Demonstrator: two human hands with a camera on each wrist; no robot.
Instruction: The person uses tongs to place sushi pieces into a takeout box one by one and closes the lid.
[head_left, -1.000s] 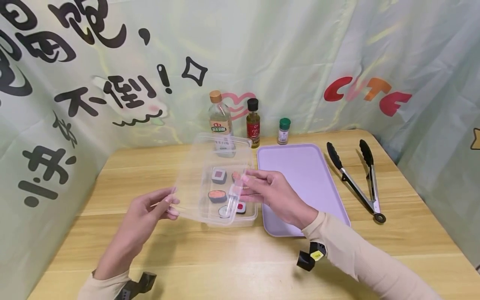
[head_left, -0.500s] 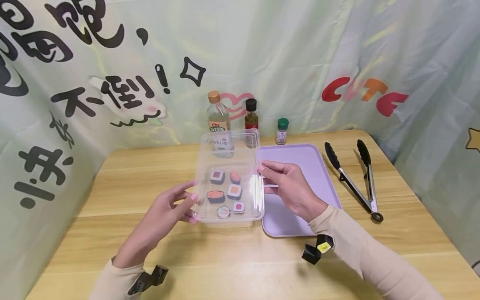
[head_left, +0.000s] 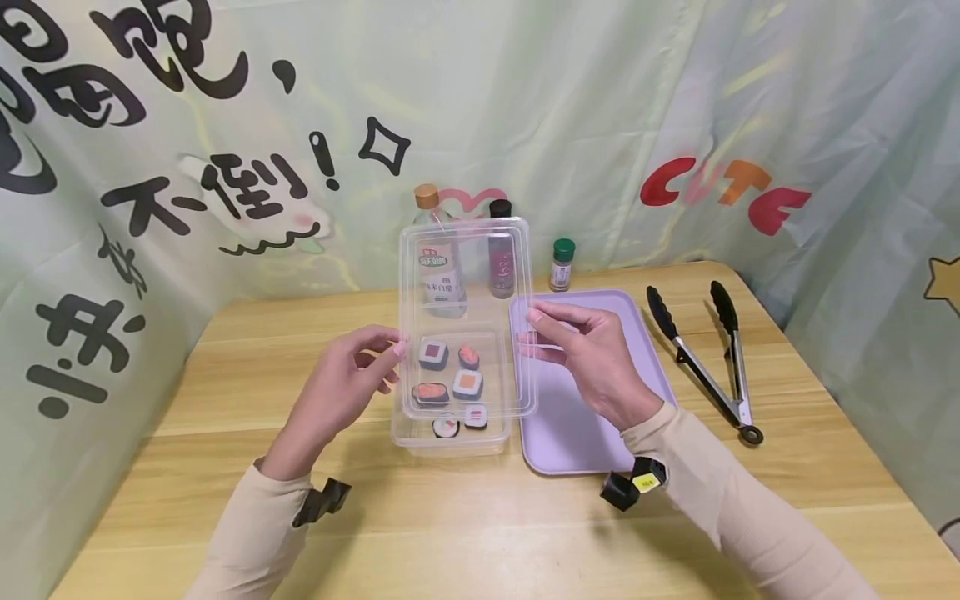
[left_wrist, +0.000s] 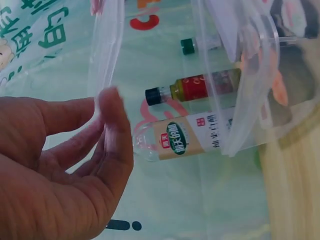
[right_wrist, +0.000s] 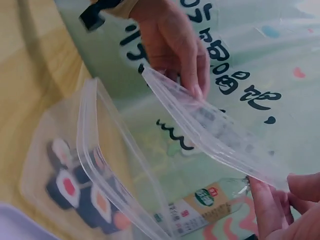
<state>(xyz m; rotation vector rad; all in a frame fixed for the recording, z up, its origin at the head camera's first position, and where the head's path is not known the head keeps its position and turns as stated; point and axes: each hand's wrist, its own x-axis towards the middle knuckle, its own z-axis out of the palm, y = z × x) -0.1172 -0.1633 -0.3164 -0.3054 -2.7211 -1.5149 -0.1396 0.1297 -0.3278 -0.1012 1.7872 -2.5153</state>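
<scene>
A clear plastic lid [head_left: 478, 312] hangs above a clear food container [head_left: 450, 443], apart from it in both wrist views. My left hand [head_left: 345, 379] pinches the lid's left edge between thumb and fingers. The right hand [head_left: 596, 354] grips the opposite edge, thumb on top, its fingers showing through the plastic. Inside the container lie several sushi pieces [head_left: 468, 383], some seen through the lid. In the right wrist view the lid [right_wrist: 215, 135] slants over the open container [right_wrist: 110, 185].
Right of the container lies a purple tray [head_left: 577, 433], and beyond it black-tipped tongs [head_left: 708, 379], spread apart. Behind stand a white vinegar bottle [head_left: 442, 283], a dark-capped bottle [head_left: 501, 258] and a green-capped shaker [head_left: 562, 267], near a printed curtain [head_left: 570, 125].
The lid has swung from a tilted pose at the left to squarely over the container, then upward in the head view. Both hands have moved with it, the left one to the right.
</scene>
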